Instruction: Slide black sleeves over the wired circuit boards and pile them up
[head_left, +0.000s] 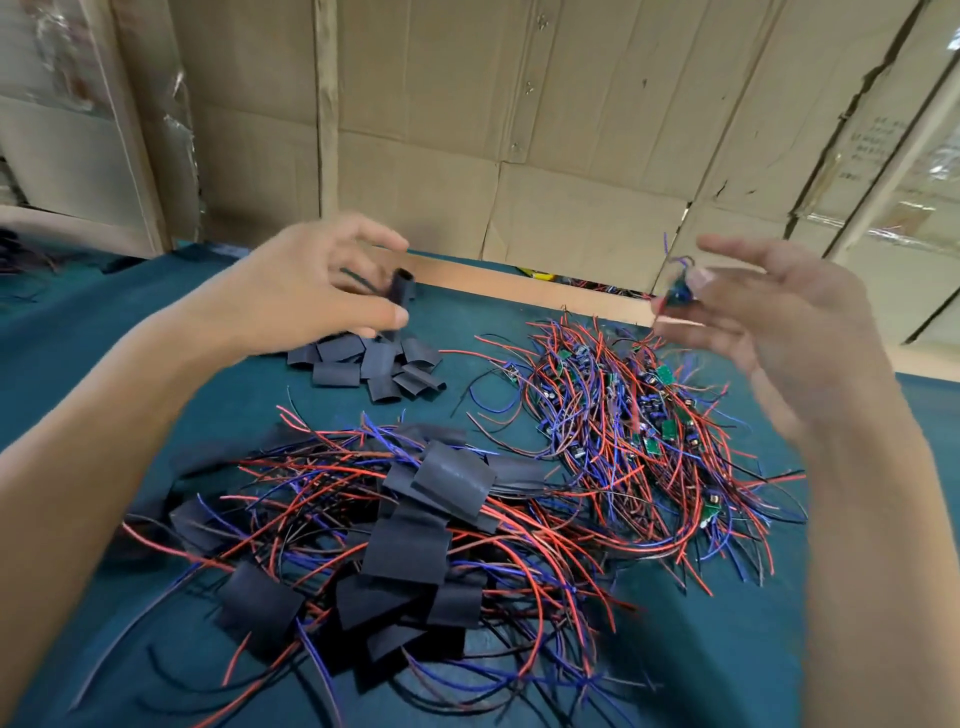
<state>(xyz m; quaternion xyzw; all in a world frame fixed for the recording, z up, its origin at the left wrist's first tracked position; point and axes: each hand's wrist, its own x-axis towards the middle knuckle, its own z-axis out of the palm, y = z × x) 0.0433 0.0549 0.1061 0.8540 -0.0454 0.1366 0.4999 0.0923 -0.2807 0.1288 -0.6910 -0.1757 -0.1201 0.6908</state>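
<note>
My left hand (317, 283) is raised above the table and pinches one black sleeve (400, 296), squeezed open into a tube. My right hand (769, 322) is up at the right and pinches a small wired circuit board (675, 296) between thumb and fingertips; it is blurred. Below my left hand lies a heap of flat empty black sleeves (374, 364). A tangle of bare green boards with red, blue and black wires (649, 421) lies at the right. In front of me is the pile of sleeved boards (415, 525) with wires trailing out.
Everything sits on a dark teal table cover (130, 343). Cardboard sheets (519, 130) stand as a wall along the table's far edge. More wires lie at the far left edge (21, 260).
</note>
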